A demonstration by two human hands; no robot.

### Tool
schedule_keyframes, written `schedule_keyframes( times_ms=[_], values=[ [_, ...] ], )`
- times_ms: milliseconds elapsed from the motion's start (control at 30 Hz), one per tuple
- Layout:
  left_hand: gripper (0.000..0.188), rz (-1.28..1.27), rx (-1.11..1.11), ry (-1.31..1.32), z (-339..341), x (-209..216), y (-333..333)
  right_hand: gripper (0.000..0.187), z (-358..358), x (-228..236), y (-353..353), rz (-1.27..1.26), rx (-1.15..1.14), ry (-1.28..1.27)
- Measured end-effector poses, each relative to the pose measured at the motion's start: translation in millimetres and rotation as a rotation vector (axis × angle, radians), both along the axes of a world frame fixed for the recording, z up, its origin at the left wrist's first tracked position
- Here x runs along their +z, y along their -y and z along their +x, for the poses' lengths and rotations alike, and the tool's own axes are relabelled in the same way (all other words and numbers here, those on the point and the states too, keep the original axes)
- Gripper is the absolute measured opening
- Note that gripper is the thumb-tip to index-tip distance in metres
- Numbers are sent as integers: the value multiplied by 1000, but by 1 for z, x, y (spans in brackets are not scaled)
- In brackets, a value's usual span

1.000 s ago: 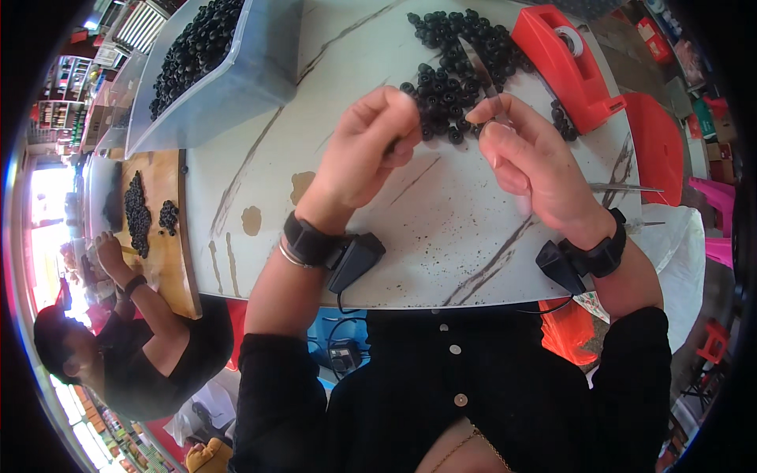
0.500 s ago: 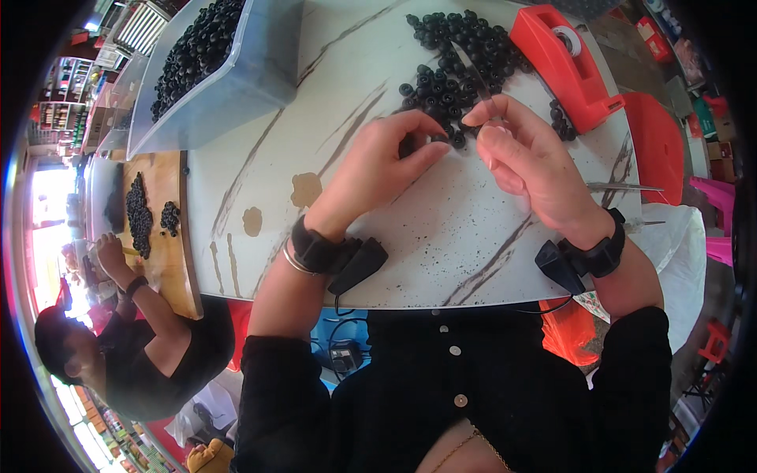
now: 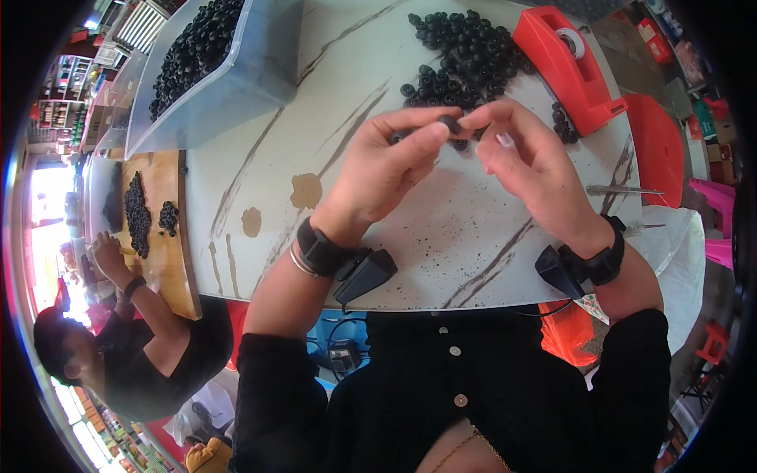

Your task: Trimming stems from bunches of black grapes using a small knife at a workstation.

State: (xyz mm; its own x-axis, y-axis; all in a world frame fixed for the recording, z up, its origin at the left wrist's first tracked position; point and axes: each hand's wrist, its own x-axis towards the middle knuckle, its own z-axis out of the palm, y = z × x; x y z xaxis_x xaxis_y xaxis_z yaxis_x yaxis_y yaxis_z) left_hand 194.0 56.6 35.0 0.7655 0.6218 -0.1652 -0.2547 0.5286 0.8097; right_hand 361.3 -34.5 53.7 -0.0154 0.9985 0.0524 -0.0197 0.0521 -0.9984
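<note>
My left hand (image 3: 394,158) is closed, pinching a small black round piece (image 3: 449,124) between thumb and forefinger. Another dark bit shows by its curled fingers. Close beside it, my right hand (image 3: 524,158) has its fingers curled in, their tips almost touching the held piece. Whatever lies in the right hand is hidden; the slim blade is out of sight. Just beyond both hands spreads a pile of black round pieces (image 3: 473,59), some showing a hole in one end. Fine dark specks dot the tabletop (image 3: 355,260) below the hands.
At the far left stands a clear plastic bin (image 3: 268,71) full of black pieces. A red tape dispenser (image 3: 579,87) sits right of the pile. A thin metal tool (image 3: 619,190) lies at the right edge near a red stool (image 3: 658,150). A co-worker (image 3: 150,339) works at the left table.
My left hand has lifted a black piece off the pile's near edge and turned it up. My right hand has tilted, and the blade that stuck out of it no longer shows.
</note>
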Motion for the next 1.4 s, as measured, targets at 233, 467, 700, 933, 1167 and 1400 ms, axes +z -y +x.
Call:
schedule_keyframes(
  times_ms=[233,467,700,933,1167,1400],
  values=[
    [28,-105,32,108,0,1,-2,27,-1,-4,1,7,89,84],
    [30,-78,21,140,0,-1,-1,28,1,4,0,-110,38,-145],
    [11,19,16,142,1,-6,1,27,-2,3,3,-83,29,6],
    [11,49,72,114,4,-8,4,27,-4,2,3,41,8,162],
    [10,53,73,113,4,-11,4,27,-3,-1,3,62,11,171],
    [11,84,68,165,4,-15,4,25,-5,-4,3,125,4,171]
  ],
)
